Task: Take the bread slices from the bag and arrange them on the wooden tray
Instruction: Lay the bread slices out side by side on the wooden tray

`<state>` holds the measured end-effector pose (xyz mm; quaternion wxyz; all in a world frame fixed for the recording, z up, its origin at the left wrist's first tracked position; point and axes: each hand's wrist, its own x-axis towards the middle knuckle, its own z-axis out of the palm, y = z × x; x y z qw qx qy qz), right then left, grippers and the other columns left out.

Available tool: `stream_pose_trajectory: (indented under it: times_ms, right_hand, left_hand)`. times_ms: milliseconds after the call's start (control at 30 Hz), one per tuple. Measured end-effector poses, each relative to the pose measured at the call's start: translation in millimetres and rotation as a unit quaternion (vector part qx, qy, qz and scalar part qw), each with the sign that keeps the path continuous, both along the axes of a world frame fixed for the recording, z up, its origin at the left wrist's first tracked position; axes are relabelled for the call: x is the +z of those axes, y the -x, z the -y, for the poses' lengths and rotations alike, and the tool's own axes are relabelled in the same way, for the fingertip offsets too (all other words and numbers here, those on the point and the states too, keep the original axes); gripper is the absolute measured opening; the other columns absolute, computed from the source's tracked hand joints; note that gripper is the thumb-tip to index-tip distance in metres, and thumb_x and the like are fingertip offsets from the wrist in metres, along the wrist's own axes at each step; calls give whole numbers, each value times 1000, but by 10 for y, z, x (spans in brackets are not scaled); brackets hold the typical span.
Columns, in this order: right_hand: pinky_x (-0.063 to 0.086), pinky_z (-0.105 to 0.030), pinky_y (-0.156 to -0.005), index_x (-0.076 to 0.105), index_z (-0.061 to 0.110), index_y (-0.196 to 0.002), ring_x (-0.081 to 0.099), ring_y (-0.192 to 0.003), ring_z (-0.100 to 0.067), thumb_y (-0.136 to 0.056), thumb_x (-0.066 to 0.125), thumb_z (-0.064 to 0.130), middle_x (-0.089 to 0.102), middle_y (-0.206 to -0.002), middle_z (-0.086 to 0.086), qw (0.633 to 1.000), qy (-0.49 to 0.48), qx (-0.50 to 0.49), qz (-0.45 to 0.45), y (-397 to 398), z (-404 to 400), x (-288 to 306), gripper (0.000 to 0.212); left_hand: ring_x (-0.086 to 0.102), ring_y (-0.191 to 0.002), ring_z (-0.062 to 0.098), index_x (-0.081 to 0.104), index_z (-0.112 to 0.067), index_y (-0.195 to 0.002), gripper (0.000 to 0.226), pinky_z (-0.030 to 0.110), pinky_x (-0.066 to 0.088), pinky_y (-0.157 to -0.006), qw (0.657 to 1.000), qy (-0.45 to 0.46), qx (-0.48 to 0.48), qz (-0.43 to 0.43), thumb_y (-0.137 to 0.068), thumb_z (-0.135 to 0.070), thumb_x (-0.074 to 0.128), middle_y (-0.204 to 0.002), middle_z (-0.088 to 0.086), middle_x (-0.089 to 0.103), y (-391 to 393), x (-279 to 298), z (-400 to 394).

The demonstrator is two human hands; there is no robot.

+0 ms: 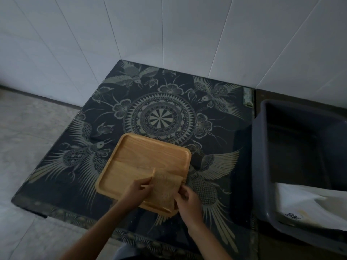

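Fingers (145, 182) of the left hand (135, 192) are pinched on the left edge of the bread slices (163, 188), while the right hand (187, 200) closes on their near right corner; both hands grip the bread at the near right corner of the wooden tray (142, 162). The step in hand looks like laying the slices down and spreading them, since the rest of the tray is bare. The next move probably calls for peeling the top slice off the stack and sliding it toward the far left of the tray without tearing it. How many slices are in the stack is hard to make out in the dim light, and the right fingertips are hidden under the bread. A white bag (309, 205) lies in the grey plastic bin (262, 166) at the right, cut off by the frame edge; whether it holds more bread cannot be told.
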<state>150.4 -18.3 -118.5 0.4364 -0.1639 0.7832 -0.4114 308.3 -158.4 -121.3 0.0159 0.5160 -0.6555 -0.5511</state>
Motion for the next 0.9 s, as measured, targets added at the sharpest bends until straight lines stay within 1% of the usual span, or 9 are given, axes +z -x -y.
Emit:
stream_pose_trajectory:
  times_ms: [67,167,367,467,600,700,767,833,900]
  right_hand:
    - [52,-16,-75,62,24,-136,60,-89,11,-94,71,34,62,-97,27,1000,3,-4,-16,-17,-11,6,44]
    - [54,-18,-78,61,22,-137,64,-93,7,-93,73,32,66,-102,21,1000,7,-10,-22,-52,-27,25,47]
    - [55,-19,-76,62,24,-134,64,-92,5,-92,74,34,68,-105,16,998,4,-46,-44,-172,-21,55,44]
    - [61,-33,-86,63,25,-132,66,-97,-1,-92,73,37,69,-109,15,996,14,-71,-49,-263,2,90,42]
    - [60,-46,-92,64,28,-127,68,-104,-10,-93,72,35,69,-116,10,994,26,-102,-36,-374,60,127,35]
    - [64,-46,-84,61,42,-111,69,-101,-12,-93,72,35,68,-114,12,993,31,-113,-15,-464,158,168,22]
    - [65,-40,-78,61,46,-102,71,-96,-9,-93,73,34,69,-110,12,992,37,-117,-7,-547,263,198,19]
    - [63,-41,-84,62,45,-101,70,-98,-8,-93,73,32,70,-110,12,992,40,-120,-10,-639,400,202,19]
    - [60,-44,-92,61,42,-106,67,-104,-11,-93,72,31,69,-113,10,992,34,-122,-17,-735,551,194,20]
  left_hand:
    - [67,-107,10,59,-26,-139,45,42,57,-97,1000,5,2,5,-95,-33,63,-118,-10,69,-3,16,-28]
    - [61,-115,17,60,-28,-138,45,44,55,-98,1000,20,8,12,-94,-33,66,-126,-4,64,-16,28,-58]
    - [62,-106,4,69,-26,-128,39,22,51,-84,997,5,57,-53,-90,-28,74,-119,-10,70,-73,14,-55]
    - [69,-105,10,72,-24,-122,33,26,57,-86,992,-23,83,-87,-89,-24,75,-110,-7,75,-107,44,-6]
    - [74,-98,11,73,-30,-111,22,19,60,-71,984,-86,79,-134,-91,-23,74,-103,-3,78,-175,94,146]
    - [75,-93,11,74,-29,-108,19,24,61,-73,983,-100,69,-136,-90,-21,74,-104,1,78,-270,125,344]
    - [75,-87,7,74,-26,-109,19,20,59,-67,986,-94,53,-127,-90,-20,74,-102,-1,78,-357,148,497]
    - [75,-83,4,74,-27,-104,16,16,57,-61,987,-92,43,-123,-90,-19,74,-98,-2,77,-454,164,650]
    - [75,-88,9,74,-27,-100,14,17,57,-66,989,-87,33,-114,-90,-17,75,-96,-1,78,-561,168,805]
